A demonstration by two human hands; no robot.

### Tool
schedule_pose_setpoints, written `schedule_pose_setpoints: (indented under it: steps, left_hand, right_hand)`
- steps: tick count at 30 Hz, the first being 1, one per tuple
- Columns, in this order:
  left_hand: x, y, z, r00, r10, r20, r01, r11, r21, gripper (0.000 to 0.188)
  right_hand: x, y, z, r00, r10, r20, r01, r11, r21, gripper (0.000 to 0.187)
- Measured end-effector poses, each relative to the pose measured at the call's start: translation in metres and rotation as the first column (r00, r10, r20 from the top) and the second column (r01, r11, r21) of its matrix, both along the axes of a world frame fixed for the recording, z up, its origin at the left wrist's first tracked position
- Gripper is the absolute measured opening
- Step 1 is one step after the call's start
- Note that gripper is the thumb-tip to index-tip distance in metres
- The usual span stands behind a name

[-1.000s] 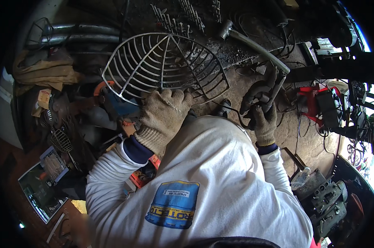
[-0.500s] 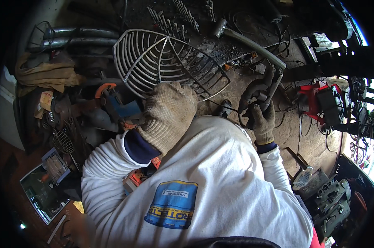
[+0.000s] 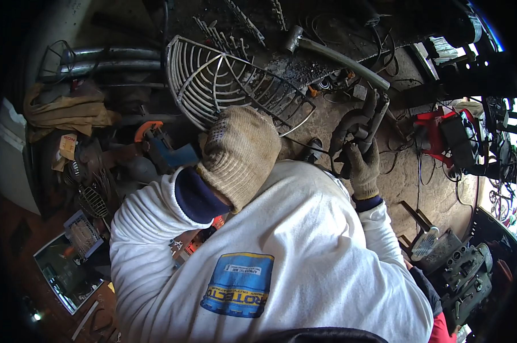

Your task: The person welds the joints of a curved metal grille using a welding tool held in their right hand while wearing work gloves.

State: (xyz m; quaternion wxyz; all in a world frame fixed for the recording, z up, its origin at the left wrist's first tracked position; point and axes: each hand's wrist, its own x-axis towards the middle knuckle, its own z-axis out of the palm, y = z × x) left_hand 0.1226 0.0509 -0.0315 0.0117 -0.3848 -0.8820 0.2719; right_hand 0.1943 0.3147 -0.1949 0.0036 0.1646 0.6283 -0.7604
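A domed metal wire guard (image 3: 204,77) with curved parallel bars lies at the edge of the dark workbench. My left hand (image 3: 244,157), in a knitted beige glove, is closed at its near rim; the fingertips are hidden behind the back of the hand. To the right, my gloved right hand (image 3: 362,171) is wrapped round what looks like a dark welding electrode holder (image 3: 358,126), its two jaws pointing away from me and a cable looping below. A hammer (image 3: 341,60) with a long pipe-like handle lies beyond, its handle end near the holder's jaws.
Metal pipes (image 3: 115,60) and a brown cloth (image 3: 67,111) lie at the left. Nearer me is a blue and orange tool (image 3: 170,146). A red object (image 3: 435,134) and trailing cables are at the right, with a greasy machine part (image 3: 461,280) at the lower right.
My left hand has moved slightly right and turned, and the wire guard has tilted with it. My right hand keeps its hold. The surroundings have shifted a little in view.
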Motion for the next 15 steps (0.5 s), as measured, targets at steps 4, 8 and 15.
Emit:
schedule_pose_setpoints:
  steps: [4, 8, 15]
  left_hand:
    - [-0.003, 0.004, -0.001, 0.975, 0.101, 0.200, -0.105, 0.994, 0.013, 0.028]
    - [-0.007, 0.006, 0.004, 0.974, 0.107, 0.200, -0.108, 0.994, -0.008, 0.021]
    - [-0.010, -0.014, 0.000, 0.976, 0.125, 0.181, -0.122, 0.992, -0.026, 0.016]
  right_hand:
    - [-0.002, 0.001, -0.003, 1.000, -0.001, 0.017, 0.001, 1.000, -0.022, 0.041]
    - [-0.002, 0.004, -0.010, 1.000, 0.021, 0.021, -0.021, 1.000, -0.002, 0.042]
    - [-0.008, -0.003, -0.007, 1.000, 0.013, -0.021, -0.014, 0.998, -0.061, 0.043]
